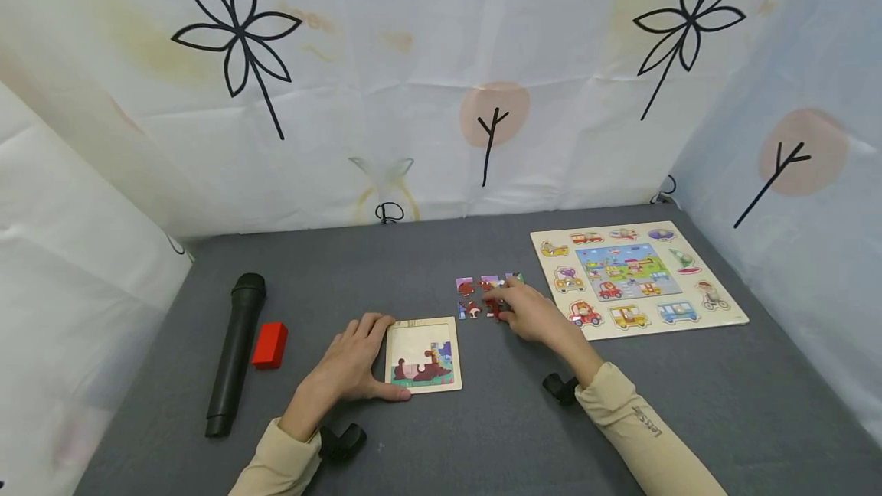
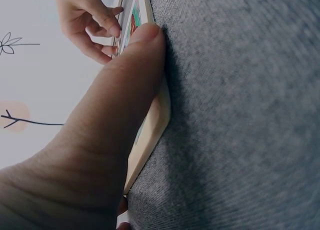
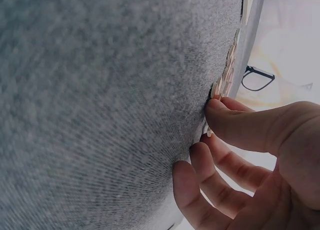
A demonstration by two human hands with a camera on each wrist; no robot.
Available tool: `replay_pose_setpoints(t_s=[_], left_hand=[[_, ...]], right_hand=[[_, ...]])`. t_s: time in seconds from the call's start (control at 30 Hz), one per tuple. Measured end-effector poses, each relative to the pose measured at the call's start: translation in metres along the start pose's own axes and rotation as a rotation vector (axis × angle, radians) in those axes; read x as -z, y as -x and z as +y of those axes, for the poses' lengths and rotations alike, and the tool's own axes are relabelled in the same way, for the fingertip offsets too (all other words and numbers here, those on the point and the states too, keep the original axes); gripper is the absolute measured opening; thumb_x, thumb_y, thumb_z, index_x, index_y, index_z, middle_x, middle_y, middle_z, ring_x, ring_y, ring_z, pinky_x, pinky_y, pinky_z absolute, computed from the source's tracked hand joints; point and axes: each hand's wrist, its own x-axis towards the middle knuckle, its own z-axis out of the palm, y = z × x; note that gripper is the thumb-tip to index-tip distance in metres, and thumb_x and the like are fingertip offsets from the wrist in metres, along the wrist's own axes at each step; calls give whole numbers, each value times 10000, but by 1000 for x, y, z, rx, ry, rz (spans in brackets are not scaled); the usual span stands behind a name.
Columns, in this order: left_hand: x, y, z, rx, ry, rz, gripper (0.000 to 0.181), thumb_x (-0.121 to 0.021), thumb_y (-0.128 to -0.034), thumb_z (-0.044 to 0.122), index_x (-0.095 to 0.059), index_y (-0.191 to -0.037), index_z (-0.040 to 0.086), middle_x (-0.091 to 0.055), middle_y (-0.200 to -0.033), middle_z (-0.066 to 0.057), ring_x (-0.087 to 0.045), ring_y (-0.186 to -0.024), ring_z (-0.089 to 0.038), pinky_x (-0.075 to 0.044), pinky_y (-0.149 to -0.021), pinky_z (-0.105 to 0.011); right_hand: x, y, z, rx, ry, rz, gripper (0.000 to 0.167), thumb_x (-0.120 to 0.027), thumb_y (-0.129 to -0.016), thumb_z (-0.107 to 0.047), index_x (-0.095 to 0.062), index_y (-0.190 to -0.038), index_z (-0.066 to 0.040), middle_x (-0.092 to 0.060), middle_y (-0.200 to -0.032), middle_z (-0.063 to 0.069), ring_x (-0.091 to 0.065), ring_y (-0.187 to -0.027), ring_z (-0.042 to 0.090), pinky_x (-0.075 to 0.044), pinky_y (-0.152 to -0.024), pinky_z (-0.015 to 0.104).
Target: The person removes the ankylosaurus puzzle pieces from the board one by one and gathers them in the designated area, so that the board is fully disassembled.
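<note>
A small square wooden puzzle tray (image 1: 408,340) lies on the table, with several pieces fitted along its bottom and right side. My left hand (image 1: 350,358) holds the tray by its left side, thumb at the lower edge and fingers at the upper left corner. Beyond the tray's upper right corner are several loose jigsaw pieces (image 1: 465,288). My right hand (image 1: 534,318) is at the right part of this group, where thumb and index finger pinch a jigsaw piece (image 3: 216,92) at table level. The fingers partly hide that piece and its neighbours.
A large wooden picture board (image 1: 703,312) with vehicle shapes lies at the right. On the left are a black microphone (image 1: 234,358) and a red block (image 1: 269,345). White printed cloth (image 1: 413,98) stands behind the grey table (image 1: 331,266).
</note>
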Motion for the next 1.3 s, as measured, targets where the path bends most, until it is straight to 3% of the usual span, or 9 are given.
replay_pose_setpoints(t_s=[0.37, 0.7, 0.9, 1.07, 1.3], left_hand=[[0, 0, 0, -7, 3, 7, 1161, -902, -600, 679, -428, -1495, 112, -456, -1476, -110, -491, -1236, -320, -458, -1024, -583], [0, 0, 0, -10, 2, 10, 1157, -903, -603, 673, -427, -1494, 109, -453, -1473, -112, -493, -1230, -319, -461, -1019, -577], [1, 0, -1, -11, 3, 10, 1148, -902, -608, 670, -426, -1491, 110, -455, -1468, -112, -492, -1229, -317, -459, -1020, -582], [1, 1, -1, -7, 7, 8, 1150, -903, -607, 670, -427, -1491, 110, -454, -1470, -115, -489, -1242, -323, -452, -1030, -591], [0, 1, -1, -11, 13, 6, 1143, -904, -612, 662, -427, -1491, 109, -452, -1468, -114, -487, -1243, -323, -449, -1034, -593]], right_hand=[[-1, -1, 1, -8, 16, 3, 368, -650, -973, -25, -677, -1333, -99, -590, -1318, 237, -614, -1195, 429, -531, -943, 571], [0, 1, 1, -15, -3, 1, 402, -660, -972, -33, -652, -1367, -105, -572, -1342, 229, -603, -1220, 418, -521, -959, 555], [0, 5, 0, 22, -21, 43, 384, -691, -957, -62, -670, -1339, -91, -613, -1218, 177, -636, -1018, 282, -526, -852, 460], [0, 9, -7, 38, -51, 58, 379, -724, -942, -107, -683, -1318, -88, -613, -1139, 150, -527, -826, 176, -451, -700, 349], [-5, 12, -21, 97, -100, 38, 373, -726, -937, -112, -688, -1309, -103, -604, -1090, 131, -486, -799, 144, -407, -672, 288]])
